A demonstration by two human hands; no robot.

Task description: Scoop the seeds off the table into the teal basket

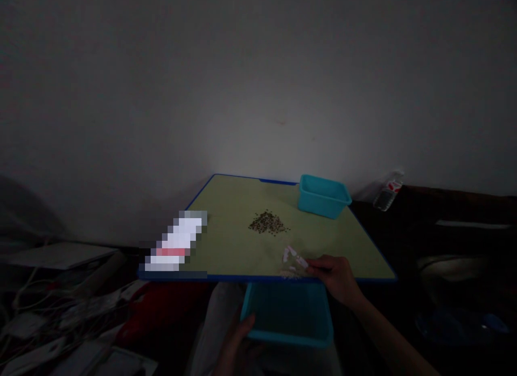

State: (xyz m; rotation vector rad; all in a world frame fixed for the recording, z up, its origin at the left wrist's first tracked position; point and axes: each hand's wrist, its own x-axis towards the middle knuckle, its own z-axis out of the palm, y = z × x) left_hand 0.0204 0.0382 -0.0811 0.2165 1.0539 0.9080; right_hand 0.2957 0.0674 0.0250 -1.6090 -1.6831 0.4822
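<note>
My left hand (239, 333) grips the left side of a turquoise plastic bin (291, 337), with the thumb over its rim. The bin sits just below the table's front edge, its inside dark. My right hand (335, 274) is closed in a pinch on a pale pink-and-white strip-like piece (298, 256), whose kind I cannot make out. Under that piece, at the table's front edge, lies a small heap of pale bits (290, 273). Farther back, a loose pile of small brown and pale grains (268, 223) is spread on the yellow-green tabletop (230, 203).
A second turquoise bin (324, 197) stands at the table's back right. A blurred-out bright flat object (177, 241) lies at the left edge. Beyond the right corner, a clear plastic bottle (389, 192) leans. Cables and red cloth (161, 311) crowd the lower left.
</note>
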